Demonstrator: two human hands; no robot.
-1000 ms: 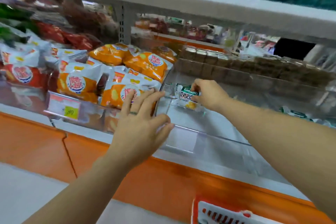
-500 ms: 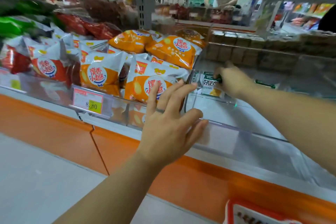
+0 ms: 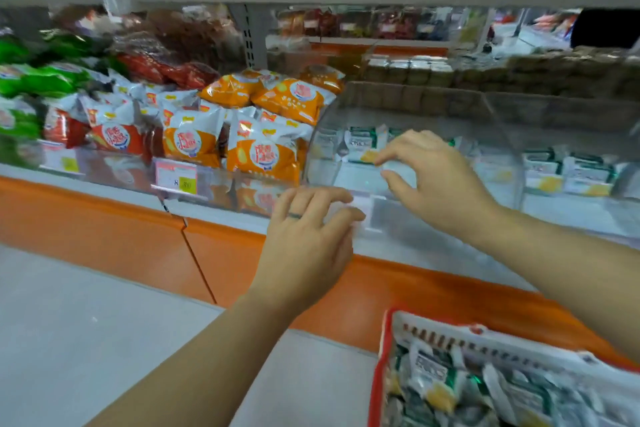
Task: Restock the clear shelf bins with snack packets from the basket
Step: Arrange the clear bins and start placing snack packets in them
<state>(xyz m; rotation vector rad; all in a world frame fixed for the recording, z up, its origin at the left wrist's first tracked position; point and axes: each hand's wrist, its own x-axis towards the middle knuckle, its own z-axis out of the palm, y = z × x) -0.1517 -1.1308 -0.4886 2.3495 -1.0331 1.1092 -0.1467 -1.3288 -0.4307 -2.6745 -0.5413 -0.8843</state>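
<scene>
- The right hand (image 3: pixel 433 177) is held over the front part of the clear bin (image 3: pixel 415 236), fingers loosely bent, thumb and forefinger set apart, with nothing between them.
- The left hand (image 3: pixel 304 236) is kept at the bin's front lip, near its left front corner, fingers relaxed and bent. Nothing is held, and whether the lip is touched cannot be told.
- A green-and-white snack packet (image 3: pixel 360 144) is stood upright at the bin's back left corner, just beyond the right hand and apart from it.
- The basket (image 3: pixel 467 334) is seen below the shelf's orange front edge, at the lower right, with more packets (image 3: pixel 433 367) heaped in it. They lie in mixed directions, so no single long axis can be given.
- The next move is judged to be a reach into the basket. It lies down and back toward the person from the right hand, on that hand's own side, so the right hand is the nearer. The left would have to cross over.
- Orange packets (image 3: pixel 263 152) are stacked in the neighbouring bin to the left, behind a price label (image 3: pixel 176 178).
</scene>
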